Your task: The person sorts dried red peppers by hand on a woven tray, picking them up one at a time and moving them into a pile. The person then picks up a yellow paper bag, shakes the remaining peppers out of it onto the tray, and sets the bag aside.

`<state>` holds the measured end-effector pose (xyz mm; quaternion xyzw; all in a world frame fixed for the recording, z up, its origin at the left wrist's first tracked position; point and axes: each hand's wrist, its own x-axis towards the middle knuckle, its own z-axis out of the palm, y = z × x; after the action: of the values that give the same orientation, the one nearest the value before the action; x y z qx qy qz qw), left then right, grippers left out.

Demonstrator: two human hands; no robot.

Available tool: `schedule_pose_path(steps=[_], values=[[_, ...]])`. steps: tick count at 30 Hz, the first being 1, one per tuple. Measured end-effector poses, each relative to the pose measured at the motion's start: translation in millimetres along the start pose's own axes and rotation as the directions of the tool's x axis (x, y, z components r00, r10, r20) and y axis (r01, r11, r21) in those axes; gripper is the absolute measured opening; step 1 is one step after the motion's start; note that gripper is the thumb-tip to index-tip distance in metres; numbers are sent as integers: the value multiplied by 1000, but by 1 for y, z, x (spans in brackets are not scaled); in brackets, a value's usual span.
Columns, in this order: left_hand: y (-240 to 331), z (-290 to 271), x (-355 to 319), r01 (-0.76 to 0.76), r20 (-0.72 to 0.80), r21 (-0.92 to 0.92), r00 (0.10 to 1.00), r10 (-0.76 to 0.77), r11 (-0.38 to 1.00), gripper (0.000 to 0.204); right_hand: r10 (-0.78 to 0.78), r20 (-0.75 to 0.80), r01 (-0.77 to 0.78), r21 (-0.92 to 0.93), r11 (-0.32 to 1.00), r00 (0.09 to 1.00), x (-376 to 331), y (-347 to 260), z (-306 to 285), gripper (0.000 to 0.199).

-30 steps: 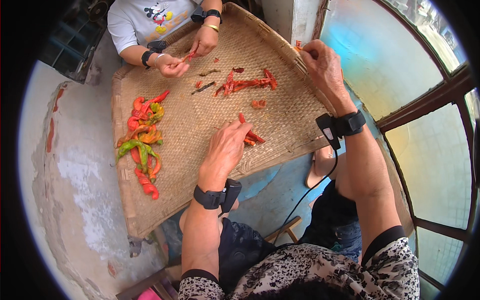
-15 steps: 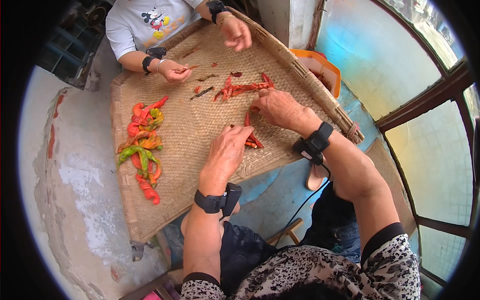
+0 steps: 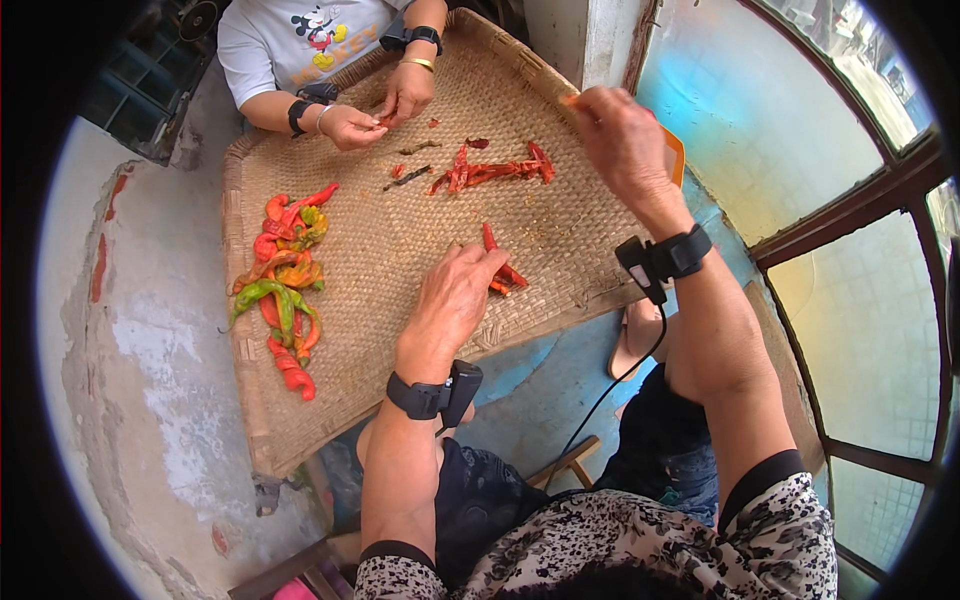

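Observation:
My left hand [image 3: 455, 295] rests low over the woven tray [image 3: 380, 330], its fingers curled closed on a red chili pepper [image 3: 507, 270]; part of the pepper is hidden beneath them. My right hand [image 3: 630, 145] is raised over the tray's right rim, fingers pinched together. A small orange-red piece [image 3: 571, 101] pokes out at its fingertips, too small and blurred to name surely. Split, dried-looking red chili pieces [image 3: 495, 171] lie in the middle of the tray, between my hands and the co-worker's.
Whole red, orange and green peppers [image 3: 285, 290] are piled along the tray's left side. Across from me, a co-worker's hands [image 3: 370, 115] meet over a small red piece. An orange-rimmed container [image 3: 677, 158] stands past the right rim, partly hidden. Glazed panels [image 3: 745, 130] line the right.
My right hand has risen and moved right, away from the chili peppers, toward the tray's rim. My left hand stays nearly in place. The co-worker's two hands have come together.

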<state>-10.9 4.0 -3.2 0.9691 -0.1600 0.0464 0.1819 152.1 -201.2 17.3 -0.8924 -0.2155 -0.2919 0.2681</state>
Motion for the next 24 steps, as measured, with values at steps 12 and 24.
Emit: schedule_pose_path(steps=[12,24], values=[[3,3,5,-55,-1,6,999,55,998,41,-450,543,379,244,893,709,-48,-40,23,34],[-2,1,2,40,-4,27,999,-39,999,25,-339,508,350,76,934,792,-40,-28,8,5]])
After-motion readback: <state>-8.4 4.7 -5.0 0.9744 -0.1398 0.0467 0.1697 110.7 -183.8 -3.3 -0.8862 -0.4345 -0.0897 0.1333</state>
